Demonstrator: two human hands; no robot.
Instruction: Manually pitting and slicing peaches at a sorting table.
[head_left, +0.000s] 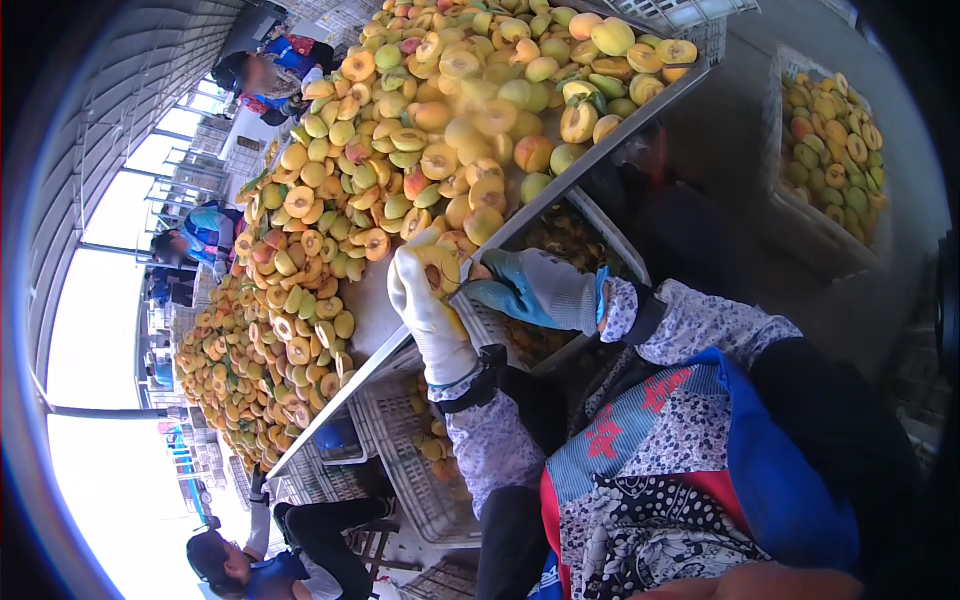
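Observation:
My left hand (429, 304), in a white glove stained yellow, grips a halved yellow peach (442, 268) with its cut face and brown pit cavity showing. Close against that fruit is my right hand (529, 289), in a grey glove with blue coating. Its fingers are closed around a small tool (466, 282), of which only a thin curved end shows; the rest is hidden by the glove. Both hands are at the metal edge (570, 176) of a sorting table. Beyond them, many whole and halved peaches (420, 142) lie heaped on the tabletop.
Under the table edge stands a plastic crate (611, 229) holding dark scraps. Another crate (412, 480) with fruit sits lower left, and a crate of peach halves (832, 150) at right. Several people work along the table, one seated nearby (262, 562).

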